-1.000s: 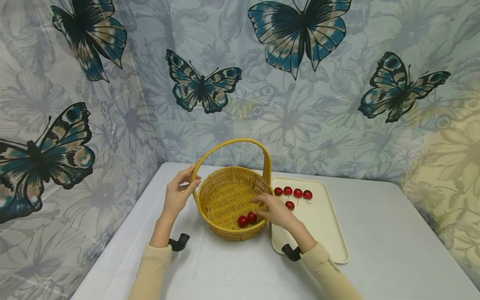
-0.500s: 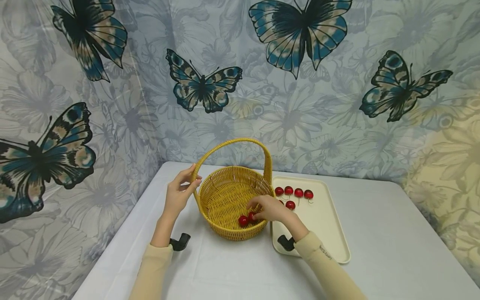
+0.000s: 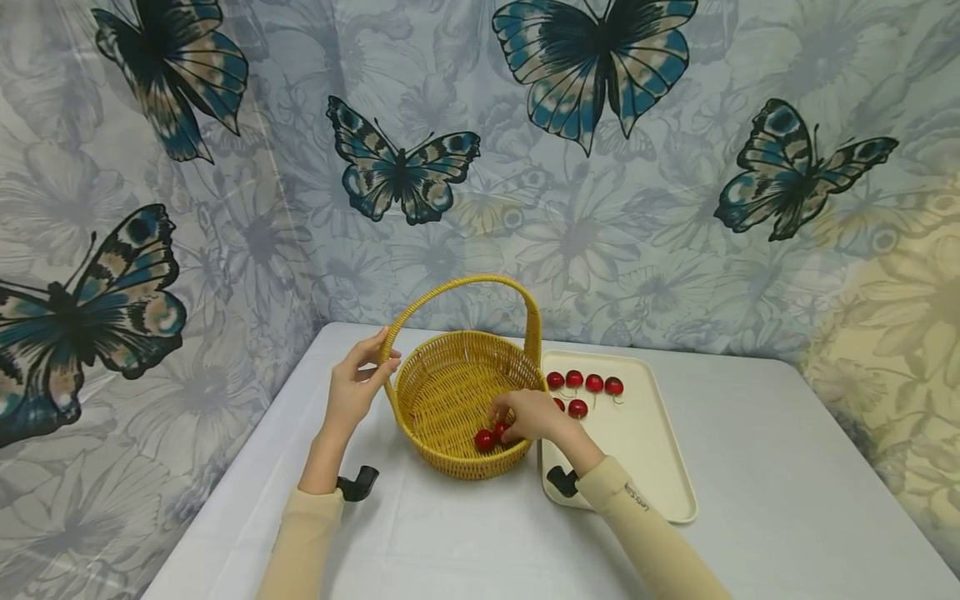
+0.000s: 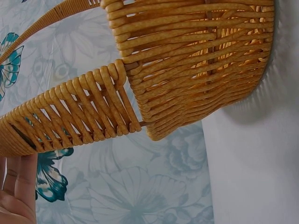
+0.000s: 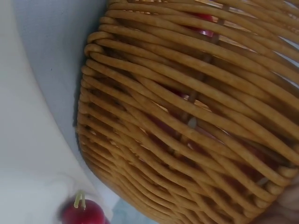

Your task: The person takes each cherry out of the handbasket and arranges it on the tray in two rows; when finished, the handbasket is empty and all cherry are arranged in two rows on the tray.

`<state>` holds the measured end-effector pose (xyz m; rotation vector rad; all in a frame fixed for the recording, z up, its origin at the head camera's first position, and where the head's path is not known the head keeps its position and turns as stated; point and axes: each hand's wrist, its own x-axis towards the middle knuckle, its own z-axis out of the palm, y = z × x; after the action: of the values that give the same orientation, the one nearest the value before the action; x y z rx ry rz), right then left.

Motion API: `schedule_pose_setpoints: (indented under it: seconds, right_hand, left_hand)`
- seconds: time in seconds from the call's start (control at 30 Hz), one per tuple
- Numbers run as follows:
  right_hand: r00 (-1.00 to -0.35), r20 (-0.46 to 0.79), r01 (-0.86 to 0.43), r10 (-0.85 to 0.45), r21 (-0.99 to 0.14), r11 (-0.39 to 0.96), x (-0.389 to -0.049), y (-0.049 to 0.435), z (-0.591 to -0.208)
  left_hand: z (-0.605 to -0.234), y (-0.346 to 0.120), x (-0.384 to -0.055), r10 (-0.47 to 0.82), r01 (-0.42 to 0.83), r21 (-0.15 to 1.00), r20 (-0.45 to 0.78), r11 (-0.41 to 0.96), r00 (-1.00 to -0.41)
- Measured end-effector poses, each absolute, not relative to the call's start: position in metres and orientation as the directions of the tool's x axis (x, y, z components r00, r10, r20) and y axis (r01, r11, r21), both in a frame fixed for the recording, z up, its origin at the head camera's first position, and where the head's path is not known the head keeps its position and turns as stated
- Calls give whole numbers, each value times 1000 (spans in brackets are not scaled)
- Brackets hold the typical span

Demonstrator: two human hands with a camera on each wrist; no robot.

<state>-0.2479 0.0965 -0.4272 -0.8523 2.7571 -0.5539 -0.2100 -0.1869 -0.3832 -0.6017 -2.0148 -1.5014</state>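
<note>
A yellow woven basket (image 3: 450, 392) with a tall arched handle stands on the table. My left hand (image 3: 351, 390) holds the left side of that handle between thumb and fingers; in the left wrist view, fingers (image 4: 23, 179) touch its wrapped lower part. My right hand (image 3: 536, 417) reaches over the right rim into the basket, its fingers curled on a red cherry (image 3: 500, 428), partly hidden by them. Touching or close beside it lies a second cherry (image 3: 484, 441) on the basket floor. The weave hides most of the right fingers in the right wrist view.
Right of the basket lies a cream tray (image 3: 637, 450), close against it. Several stemmed cherries (image 3: 594, 383) sit in rows at its far left, one partly behind the right hand. A butterfly-print cloth (image 3: 585, 275) hangs behind the white table (image 3: 780, 467).
My right hand has moved slightly left and deeper into the basket, its fingers closing on the cherry. More of the tray's second row shows. The left hand stays on the handle.
</note>
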Motion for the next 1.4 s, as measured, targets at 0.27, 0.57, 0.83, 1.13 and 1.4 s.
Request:
schedule_pose_setpoints:
  seconds: [0.27,0.57,0.83,1.13,1.4]
  right_hand:
    - [-822,-83,-489,-563,-403,774,-248,94,-427]
    - [-821,-2,-511,-572,-445,735,-249,96,-430]
    - [-801,107,-574,-588,-416,706,-250,100,-434]
    - [-756,233,-623,-612,-544,562,-249,110,-433]
    - [-766,269,-595,-584,-640,486,-246,116,-429]
  left_hand:
    - [-384,-188,-210,27,643,712,664,281,-747]
    - [-382,-187,-210,29,645,713,664,276,-747]
    - [-381,-187,-209,24,642,715,663,276,-748]
    - [-382,-187,-211,21,649,713,668,266,-744]
    - [-384,-187,-211,22,640,719,660,270,-751]
